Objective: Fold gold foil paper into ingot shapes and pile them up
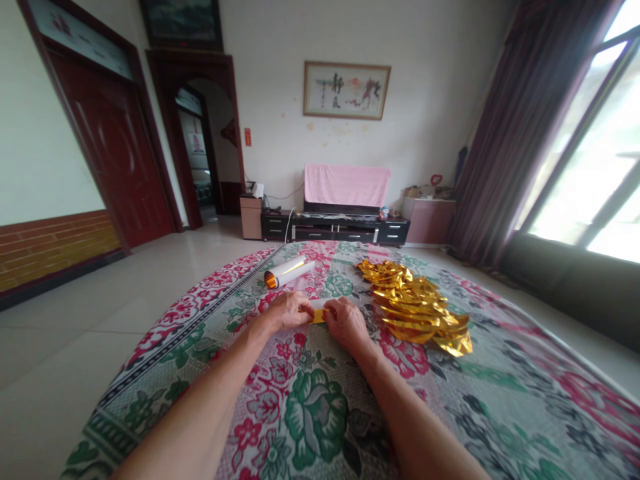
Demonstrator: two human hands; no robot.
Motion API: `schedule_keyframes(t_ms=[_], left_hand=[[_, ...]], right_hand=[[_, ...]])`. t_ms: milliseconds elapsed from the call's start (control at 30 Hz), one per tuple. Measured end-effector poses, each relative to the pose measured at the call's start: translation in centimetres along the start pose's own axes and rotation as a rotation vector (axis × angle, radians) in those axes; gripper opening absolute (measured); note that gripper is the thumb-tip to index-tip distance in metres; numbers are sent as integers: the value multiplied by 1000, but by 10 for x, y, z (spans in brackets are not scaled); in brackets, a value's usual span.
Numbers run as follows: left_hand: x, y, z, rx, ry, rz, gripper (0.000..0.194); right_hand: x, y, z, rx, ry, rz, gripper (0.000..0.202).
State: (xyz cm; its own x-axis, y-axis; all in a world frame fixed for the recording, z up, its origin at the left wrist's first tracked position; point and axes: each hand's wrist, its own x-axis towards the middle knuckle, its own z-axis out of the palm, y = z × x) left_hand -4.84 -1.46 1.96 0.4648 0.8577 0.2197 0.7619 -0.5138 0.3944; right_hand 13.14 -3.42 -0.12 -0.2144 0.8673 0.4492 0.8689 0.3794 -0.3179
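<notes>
Both hands meet at the middle of the cloth-covered table around a small piece of gold foil paper [319, 315] with a white side showing behind it. My left hand [290, 311] pinches its left end, fingers closed. On the right end, my right hand [346, 320] has its fingers closed as well. Just beyond my left hand lies a loose roll of white-backed gold paper [290, 270]. Right of my right hand, a row of folded, shiny gold foil pieces [417, 303] overlaps on the table.
A floral cloth [315, 413] covers the round table. Beyond its far edge stand a low black cabinet [320, 235] and a screen under a pink cloth [347, 185]. A dark curtain [510, 133] and window are at the right, a red door [110, 140] at the left.
</notes>
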Motion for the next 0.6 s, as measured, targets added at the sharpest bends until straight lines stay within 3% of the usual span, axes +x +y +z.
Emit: schedule_keyframes(t_ms=[167, 600], left_hand=[[-1, -2, -3, 8, -36, 8, 23], [-2, 6, 5, 61, 30, -100, 28]], right_hand=[[-2, -3, 1, -34, -5, 14, 19], [-4, -4, 5, -39, 8, 55, 24]])
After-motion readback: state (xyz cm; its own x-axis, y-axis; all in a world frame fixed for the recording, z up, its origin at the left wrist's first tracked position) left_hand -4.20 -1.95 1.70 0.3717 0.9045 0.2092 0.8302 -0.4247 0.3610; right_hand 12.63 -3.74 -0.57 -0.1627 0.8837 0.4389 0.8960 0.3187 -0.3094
